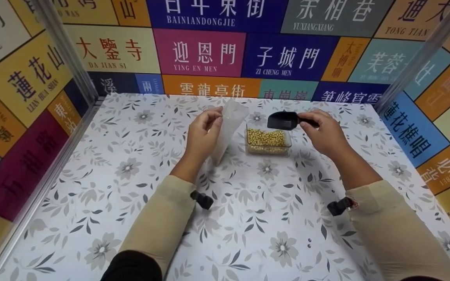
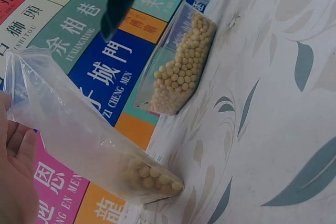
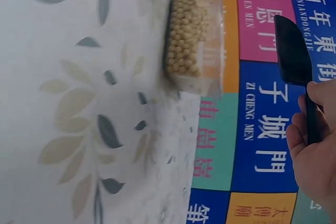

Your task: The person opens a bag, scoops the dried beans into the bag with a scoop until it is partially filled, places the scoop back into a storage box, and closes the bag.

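Note:
My left hand (image 1: 204,130) pinches the top of a clear plastic bag (image 1: 229,123). In the left wrist view several round yellow beans (image 2: 152,177) lie at the bottom of the bag, which stands on the table. My right hand (image 1: 324,130) grips the handle of a black scoop (image 1: 282,120), held in the air over the back right of a clear plastic box (image 1: 268,150). Round yellow beans (image 1: 266,137) fill much of that box, with a dip in their surface. No beans show in the scoop. The box sits between my hands, just right of the bag.
A white tabletop with grey flowers and leaves (image 1: 248,218) lies under everything. Panels with coloured blocks and large characters (image 1: 199,52) stand along the back and both sides. Small black devices (image 1: 202,200) are strapped to both wrists.

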Tool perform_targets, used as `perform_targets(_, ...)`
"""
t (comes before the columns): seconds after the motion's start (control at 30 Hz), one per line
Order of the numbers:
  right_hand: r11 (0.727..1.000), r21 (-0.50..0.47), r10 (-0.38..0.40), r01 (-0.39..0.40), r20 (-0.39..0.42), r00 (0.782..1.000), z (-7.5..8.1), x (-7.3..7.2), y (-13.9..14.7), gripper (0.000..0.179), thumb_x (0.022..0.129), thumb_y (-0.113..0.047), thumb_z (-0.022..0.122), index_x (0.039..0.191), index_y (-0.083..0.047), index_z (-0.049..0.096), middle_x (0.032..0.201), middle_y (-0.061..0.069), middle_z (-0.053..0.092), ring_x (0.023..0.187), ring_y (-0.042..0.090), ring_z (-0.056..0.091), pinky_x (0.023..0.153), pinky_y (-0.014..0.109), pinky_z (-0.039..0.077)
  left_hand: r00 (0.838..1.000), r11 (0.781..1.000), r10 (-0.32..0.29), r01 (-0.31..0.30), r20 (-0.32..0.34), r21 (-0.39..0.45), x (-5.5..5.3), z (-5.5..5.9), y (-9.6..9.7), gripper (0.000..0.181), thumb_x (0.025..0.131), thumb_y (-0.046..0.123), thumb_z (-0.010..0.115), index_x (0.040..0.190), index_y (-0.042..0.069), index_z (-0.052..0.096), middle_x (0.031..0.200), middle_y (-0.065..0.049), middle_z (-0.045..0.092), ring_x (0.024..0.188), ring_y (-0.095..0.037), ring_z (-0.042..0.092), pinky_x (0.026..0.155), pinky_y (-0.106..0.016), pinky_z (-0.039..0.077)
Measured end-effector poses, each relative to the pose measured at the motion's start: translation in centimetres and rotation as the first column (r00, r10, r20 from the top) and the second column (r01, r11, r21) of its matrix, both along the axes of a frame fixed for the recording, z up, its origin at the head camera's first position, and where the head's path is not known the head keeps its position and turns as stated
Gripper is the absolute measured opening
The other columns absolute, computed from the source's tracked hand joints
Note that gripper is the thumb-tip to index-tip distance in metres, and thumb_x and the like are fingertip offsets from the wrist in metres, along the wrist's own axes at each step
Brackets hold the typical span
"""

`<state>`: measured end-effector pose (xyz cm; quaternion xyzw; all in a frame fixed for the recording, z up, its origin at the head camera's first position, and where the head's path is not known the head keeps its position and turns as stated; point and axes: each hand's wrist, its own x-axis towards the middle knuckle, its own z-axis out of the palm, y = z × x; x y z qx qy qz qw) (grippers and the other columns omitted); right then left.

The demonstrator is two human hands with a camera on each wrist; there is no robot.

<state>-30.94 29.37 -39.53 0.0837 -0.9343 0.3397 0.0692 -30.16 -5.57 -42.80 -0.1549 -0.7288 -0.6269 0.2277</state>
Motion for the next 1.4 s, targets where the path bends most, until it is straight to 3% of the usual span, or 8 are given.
perform_targets(0.1, 1.000, 0.016, 0.000, -0.001, 0.022, 1.000, -1.1, 0.0, 0.4, 0.038, 0.100, -0.041, 0.053, 0.135, -0.027, 0.059, 0.136, -0.001, 0.055, 0.120, 0.019, 0.055, 0.095, 0.040, 0.050, 1.000, 1.000, -0.009, 0.009, 0.011, 0.004, 0.6, 0.7, 0.0, 0.011, 0.098, 0.008, 0.058, 0.104, 0.001, 0.064, 0.129, -0.011, 0.066, 0.123, -0.020, 0.061, 0.104, -0.024, 0.050)
perform_targets(0.27, 0.999, 0.037, 0.003, -0.005, 0.057, 0.998, -2.8, 0.0, 0.8, 0.037, 0.100, -0.039, 0.054, 0.133, -0.025, 0.060, 0.136, 0.000, 0.054, 0.120, 0.022, 0.055, 0.097, 0.043, 0.049, 0.999, 1.000, -0.014, 0.015, 0.031, -0.005, 0.8, 0.8, -0.1, 0.012, 0.098, 0.009, 0.058, 0.106, 0.001, 0.063, 0.131, -0.010, 0.065, 0.124, -0.020, 0.060, 0.105, -0.023, 0.049)
perform_targets(0.43, 0.999, 0.048, 0.016, -0.019, 0.060, 0.998, -3.9, -0.1, 1.1, 0.034, 0.100, -0.034, 0.056, 0.132, -0.022, 0.061, 0.135, 0.002, 0.055, 0.120, 0.023, 0.055, 0.100, 0.045, 0.049, 0.999, 1.000, -0.010, 0.010, 0.034, -0.007, -0.5, -0.4, -0.1, 0.014, 0.098, 0.011, 0.058, 0.106, 0.002, 0.064, 0.132, -0.009, 0.065, 0.124, -0.018, 0.060, 0.105, -0.022, 0.049)
perform_targets(0.6, 0.998, 0.051, 0.035, -0.037, 0.042, 0.999, -4.1, 0.0, 1.0, 0.033, 0.100, -0.029, 0.057, 0.131, -0.021, 0.062, 0.134, 0.003, 0.056, 0.119, 0.023, 0.057, 0.100, 0.043, 0.050, 1.000, 1.000, -0.009, 0.009, 0.015, -0.002, -1.3, -1.3, -0.2, 0.012, 0.098, 0.016, 0.061, 0.105, 0.007, 0.066, 0.130, -0.002, 0.066, 0.122, -0.012, 0.060, 0.104, -0.022, 0.050)
perform_targets(0.83, 0.995, 0.078, 0.057, -0.059, 0.025, 0.998, -4.3, 0.0, 0.6, 0.031, 0.100, -0.025, 0.059, 0.129, -0.018, 0.064, 0.128, 0.004, 0.058, 0.117, 0.024, 0.057, 0.100, 0.044, 0.050, 1.000, 0.999, -0.001, 0.000, -0.018, -0.042, -1.4, -1.7, -0.4, 0.012, 0.099, 0.024, 0.060, 0.104, 0.015, 0.065, 0.128, 0.006, 0.066, 0.120, -0.005, 0.060, 0.103, -0.020, 0.050)
perform_targets(0.97, 0.987, 0.143, 0.074, -0.076, 0.024, 0.997, -4.1, -0.1, 0.3, 0.029, 0.100, -0.024, 0.058, 0.127, -0.017, 0.065, 0.125, 0.003, 0.060, 0.116, 0.024, 0.056, 0.097, 0.045, 0.050, 1.000, 0.999, 0.001, -0.002, -0.027, -0.047, -1.4, -1.7, -0.3, 0.012, 0.099, 0.024, 0.059, 0.105, 0.015, 0.065, 0.128, 0.006, 0.066, 0.119, -0.005, 0.060, 0.103, -0.020, 0.050)
perform_targets(1.2, 0.945, 0.311, 0.105, -0.104, 0.011, 0.994, -3.3, -0.1, -0.9, 0.029, 0.099, -0.018, 0.060, 0.126, -0.015, 0.067, 0.122, 0.006, 0.061, 0.120, 0.031, 0.051, 0.097, 0.050, 0.046, 1.000, 1.000, -0.003, 0.003, -0.008, -0.015, 1.0, 0.8, 0.1, 0.012, 0.097, 0.006, 0.058, 0.104, -0.002, 0.063, 0.129, -0.013, 0.066, 0.121, -0.021, 0.062, 0.104, -0.024, 0.050)
perform_targets(1.4, 0.927, 0.352, 0.118, -0.128, 0.050, 0.992, -3.2, -0.3, -1.8, 0.031, 0.099, -0.016, 0.060, 0.129, -0.016, 0.065, 0.121, 0.005, 0.060, 0.121, 0.031, 0.051, 0.097, 0.049, 0.047, 1.000, 1.000, -0.003, 0.004, 0.007, -0.009, 0.9, 0.7, 0.1, 0.011, 0.097, 0.007, 0.058, 0.104, 0.000, 0.063, 0.130, -0.011, 0.066, 0.121, -0.017, 0.062, 0.104, -0.022, 0.050)
